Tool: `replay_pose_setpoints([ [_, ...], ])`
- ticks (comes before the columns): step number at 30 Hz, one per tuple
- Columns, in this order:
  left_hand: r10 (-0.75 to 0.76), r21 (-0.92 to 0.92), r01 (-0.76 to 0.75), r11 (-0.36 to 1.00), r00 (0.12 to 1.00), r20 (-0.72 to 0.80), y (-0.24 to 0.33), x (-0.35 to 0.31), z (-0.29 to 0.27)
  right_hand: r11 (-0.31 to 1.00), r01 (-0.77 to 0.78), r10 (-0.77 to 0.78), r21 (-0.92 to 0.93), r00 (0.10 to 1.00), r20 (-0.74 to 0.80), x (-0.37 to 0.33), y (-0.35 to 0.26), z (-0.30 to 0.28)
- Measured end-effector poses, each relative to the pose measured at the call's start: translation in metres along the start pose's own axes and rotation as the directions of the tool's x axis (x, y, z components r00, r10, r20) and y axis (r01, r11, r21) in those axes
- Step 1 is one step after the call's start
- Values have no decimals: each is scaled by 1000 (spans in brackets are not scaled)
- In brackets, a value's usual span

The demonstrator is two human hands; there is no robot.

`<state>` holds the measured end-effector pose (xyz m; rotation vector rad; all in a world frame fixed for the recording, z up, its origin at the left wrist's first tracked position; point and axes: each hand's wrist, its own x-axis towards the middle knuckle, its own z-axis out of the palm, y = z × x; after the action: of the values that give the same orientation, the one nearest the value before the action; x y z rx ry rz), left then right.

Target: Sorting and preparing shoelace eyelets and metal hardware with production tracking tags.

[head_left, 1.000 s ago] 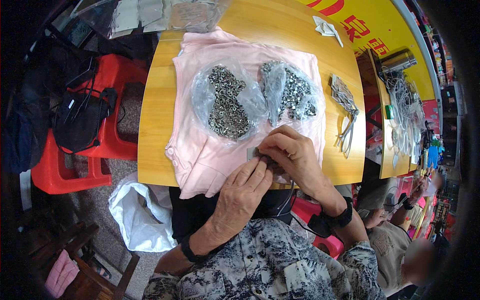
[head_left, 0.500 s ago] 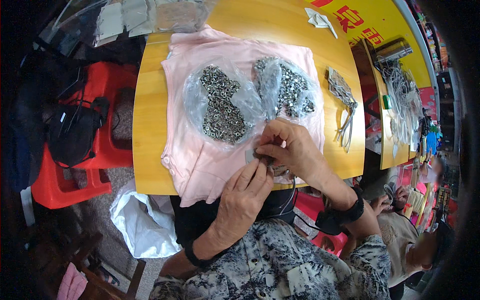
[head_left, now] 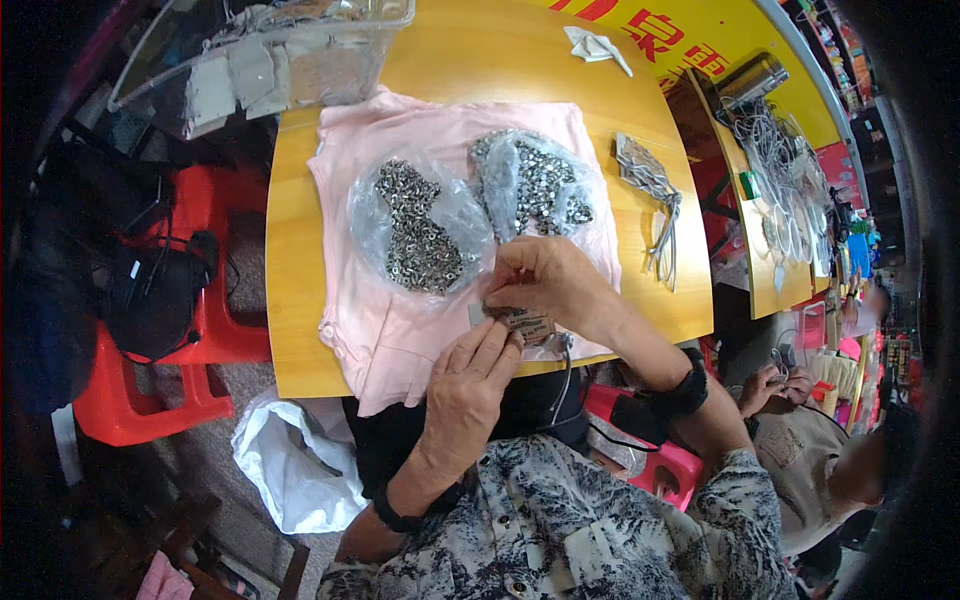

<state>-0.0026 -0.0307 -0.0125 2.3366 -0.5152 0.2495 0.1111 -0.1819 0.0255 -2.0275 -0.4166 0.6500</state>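
Together near the table's front edge, my hands work at a flat brown printed plate (head_left: 531, 331) with a grey cord (head_left: 567, 368) at its right end. My left hand (head_left: 468, 385) has its fingers pressed together on the plate's left edge. Above it, my right hand (head_left: 552, 283) pinches thumb and forefinger at the same edge; what is between the tips is hidden. A small grey piece (head_left: 477, 314) shows beside the fingertips. Beyond lie a clear plastic bag of metal nuts (head_left: 420, 235) and, to its right, a second bag of small metal parts (head_left: 535, 190).
A pink shirt (head_left: 345, 250) covers much of the wooden table (head_left: 295, 330). Corded plates (head_left: 645, 165) lie at the right, and a clear bin (head_left: 365, 60) of flat plates stands at the far left. A red stool (head_left: 190, 385) and white sack (head_left: 290, 480) are left; another person sits right.
The view has shifted, so the table's things appear farther left. More of the plate's printed face shows below my right hand. Both hands stay close together at its left edge.
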Motion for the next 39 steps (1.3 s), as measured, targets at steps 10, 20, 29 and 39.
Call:
replay_pose_setpoints([
  [10,-52,-88,49,995,998,-34,7,9,-2,976,-118,47,-181,934,-355,-93,15,8],
  [20,-158,-93,140,986,961,-229,16,3,-15,988,77,-137,-135,843,-520,-103,-1,-63],
  [29,-130,-123,107,987,972,-194,16,13,-12,964,-168,-59,-208,625,-778,-43,72,-181],
  [39,-168,-141,144,979,970,-177,3,14,-12,817,-369,-18,-444,752,-658,-43,75,-166],
])
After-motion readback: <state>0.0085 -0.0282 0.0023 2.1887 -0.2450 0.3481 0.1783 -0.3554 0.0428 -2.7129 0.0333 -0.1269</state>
